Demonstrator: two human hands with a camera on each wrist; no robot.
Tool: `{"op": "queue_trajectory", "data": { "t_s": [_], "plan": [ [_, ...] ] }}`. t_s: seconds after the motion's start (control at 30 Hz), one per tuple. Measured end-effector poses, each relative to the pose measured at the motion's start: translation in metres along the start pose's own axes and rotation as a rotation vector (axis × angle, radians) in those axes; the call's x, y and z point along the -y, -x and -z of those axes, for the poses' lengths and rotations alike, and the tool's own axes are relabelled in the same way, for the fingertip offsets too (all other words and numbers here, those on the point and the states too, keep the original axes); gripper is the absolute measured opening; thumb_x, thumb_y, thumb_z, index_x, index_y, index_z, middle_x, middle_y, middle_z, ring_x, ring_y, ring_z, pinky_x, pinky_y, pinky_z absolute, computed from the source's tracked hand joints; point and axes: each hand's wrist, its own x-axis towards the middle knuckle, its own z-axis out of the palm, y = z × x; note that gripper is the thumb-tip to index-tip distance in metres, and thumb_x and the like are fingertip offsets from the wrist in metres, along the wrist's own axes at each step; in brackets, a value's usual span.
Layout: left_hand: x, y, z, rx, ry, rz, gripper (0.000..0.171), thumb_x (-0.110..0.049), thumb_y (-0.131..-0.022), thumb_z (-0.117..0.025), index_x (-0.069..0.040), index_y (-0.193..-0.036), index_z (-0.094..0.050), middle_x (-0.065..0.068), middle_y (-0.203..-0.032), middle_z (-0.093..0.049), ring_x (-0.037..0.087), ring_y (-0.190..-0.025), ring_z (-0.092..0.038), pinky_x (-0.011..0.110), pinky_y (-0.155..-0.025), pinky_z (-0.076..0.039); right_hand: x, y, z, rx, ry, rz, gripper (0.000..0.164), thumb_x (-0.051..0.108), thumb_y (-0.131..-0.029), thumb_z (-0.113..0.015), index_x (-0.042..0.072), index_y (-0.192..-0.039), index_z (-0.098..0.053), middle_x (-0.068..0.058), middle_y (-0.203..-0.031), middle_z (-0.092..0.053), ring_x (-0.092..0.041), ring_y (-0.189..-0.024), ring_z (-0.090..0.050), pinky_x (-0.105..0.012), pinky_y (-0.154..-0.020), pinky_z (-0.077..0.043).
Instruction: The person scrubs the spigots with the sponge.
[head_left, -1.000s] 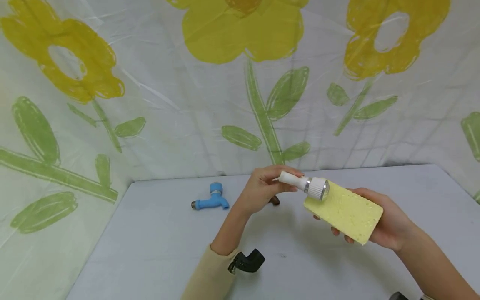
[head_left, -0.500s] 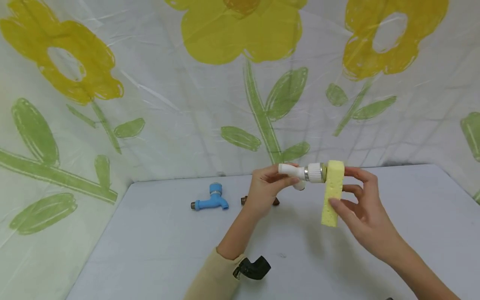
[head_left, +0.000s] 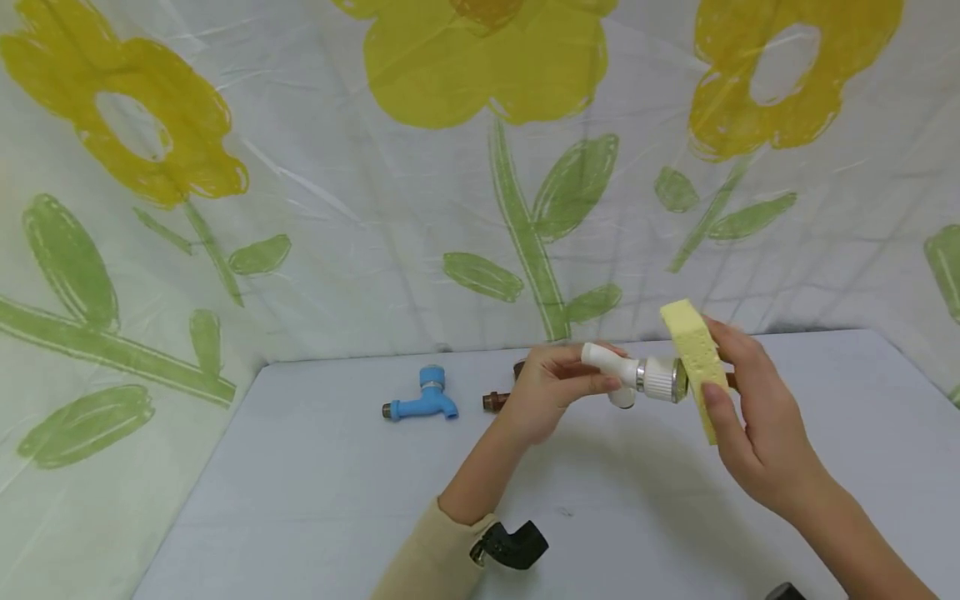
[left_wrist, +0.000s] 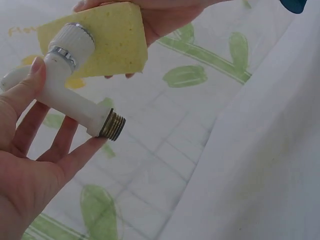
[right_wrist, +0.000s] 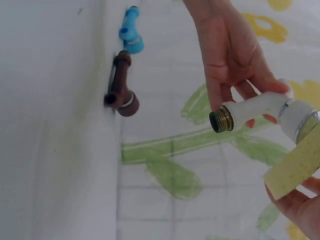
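My left hand (head_left: 547,392) grips a white tap (left_wrist: 75,102) by its body, thumb on one side and fingers on the other. The tap has a ribbed white knob (head_left: 660,379) with silver rings and a brass threaded end (left_wrist: 114,126). In my right hand (head_left: 765,417) is a yellow sponge (head_left: 697,358), pinched between thumb and fingers. One broad face of the sponge lies against the end of the knob. Both things are held up above the table; in the right wrist view the sponge (right_wrist: 295,170) is partly cut off at the edge.
A blue tap (head_left: 426,400) lies at the back of the white table (head_left: 315,500). Beside it is a brown tap (right_wrist: 120,85), mostly behind my left hand in the head view. A curtain (head_left: 337,275) printed with flowers hangs behind the table.
The sponge has turned from showing its broad face to nearly edge-on, then tilted, staying at the knob. Lately both hands have shifted slightly right with the tap and sponge.
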Motion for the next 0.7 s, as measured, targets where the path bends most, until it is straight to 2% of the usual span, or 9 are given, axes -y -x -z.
{"op": "queue_trajectory", "data": {
  "t_s": [0.1, 0.17, 0.23, 0.33, 0.4, 0.47, 0.6, 0.7],
  "plan": [
    [0.001, 0.0, -0.001, -0.013, 0.039, -0.006, 0.034, 0.022, -0.092, -0.065, 0.027, -0.124, -0.058, 0.034, -0.127, -0.067, 0.006, -0.1, -0.071, 0.035, -0.093, -0.062, -0.001, 0.002, 0.0, 0.036, -0.021, -0.034, 0.046, 0.003, -0.105, -0.04, -0.017, -0.147, -0.039, 0.008, -0.126, -0.054, -0.002, -0.094, -0.049, -0.016, -0.075, -0.045],
    [0.001, 0.001, -0.002, -0.03, 0.083, -0.011, 0.035, 0.021, -0.094, -0.063, 0.027, -0.127, -0.056, 0.023, -0.123, -0.073, 0.008, -0.102, -0.071, 0.04, -0.095, -0.063, 0.0, 0.004, -0.002, 0.058, -0.054, -0.046, 0.046, 0.0, -0.104, -0.038, -0.017, -0.147, -0.032, 0.009, -0.123, -0.05, -0.003, -0.092, -0.047, -0.018, -0.073, -0.044],
    [0.001, 0.001, -0.003, -0.058, 0.136, -0.006, 0.036, 0.018, -0.096, -0.062, 0.027, -0.13, -0.055, 0.008, -0.119, -0.075, 0.009, -0.103, -0.071, 0.043, -0.095, -0.063, 0.001, 0.005, -0.005, 0.077, -0.123, -0.042, 0.045, 0.001, -0.106, -0.038, -0.017, -0.146, -0.024, 0.003, -0.135, -0.046, -0.006, -0.103, -0.05, -0.012, -0.081, -0.046],
    [0.001, 0.001, -0.002, -0.106, 0.189, 0.006, 0.037, 0.014, -0.098, -0.062, 0.024, -0.133, -0.055, -0.004, -0.115, -0.074, 0.011, -0.104, -0.071, 0.043, -0.094, -0.063, 0.002, 0.005, -0.01, 0.082, -0.177, -0.025, 0.053, 0.019, -0.112, -0.044, -0.017, -0.141, -0.018, -0.003, -0.152, -0.03, -0.011, -0.127, -0.046, -0.008, -0.098, -0.046],
    [0.0, 0.002, -0.001, -0.127, 0.201, 0.02, 0.037, 0.012, -0.099, -0.061, 0.023, -0.134, -0.056, -0.005, -0.113, -0.073, 0.012, -0.104, -0.071, 0.041, -0.092, -0.064, 0.003, 0.004, -0.013, 0.055, -0.174, -0.004, 0.064, 0.035, -0.112, -0.05, -0.016, -0.136, -0.02, -0.006, -0.159, -0.018, -0.016, -0.141, -0.037, -0.009, -0.108, -0.041],
    [-0.001, 0.002, 0.0, -0.125, 0.187, 0.027, 0.037, 0.013, -0.099, -0.06, 0.023, -0.134, -0.056, -0.005, -0.114, -0.073, 0.012, -0.103, -0.071, 0.042, -0.092, -0.064, 0.004, 0.003, -0.016, 0.005, -0.141, 0.021, 0.073, 0.048, -0.108, -0.055, -0.014, -0.131, -0.024, -0.005, -0.157, -0.02, -0.017, -0.145, -0.033, -0.009, -0.108, -0.04],
    [-0.003, 0.002, 0.002, -0.074, 0.115, 0.044, 0.035, 0.015, -0.098, -0.06, 0.024, -0.132, -0.056, 0.002, -0.117, -0.074, 0.009, -0.101, -0.071, 0.043, -0.093, -0.064, 0.006, -0.001, -0.016, -0.083, -0.079, 0.068, 0.072, 0.052, -0.107, -0.056, -0.015, -0.125, -0.037, -0.002, -0.155, -0.03, -0.015, -0.144, -0.035, -0.01, -0.103, -0.039],
    [-0.005, 0.002, 0.003, -0.024, 0.068, 0.052, 0.034, 0.016, -0.097, -0.062, 0.024, -0.13, -0.057, 0.01, -0.12, -0.074, 0.008, -0.101, -0.071, 0.045, -0.095, -0.063, 0.004, -0.003, -0.012, -0.098, -0.036, 0.095, 0.071, 0.052, -0.108, -0.053, -0.017, -0.123, -0.044, -0.004, -0.154, -0.036, -0.006, -0.136, -0.041, -0.011, -0.103, -0.036]
  ]
}}
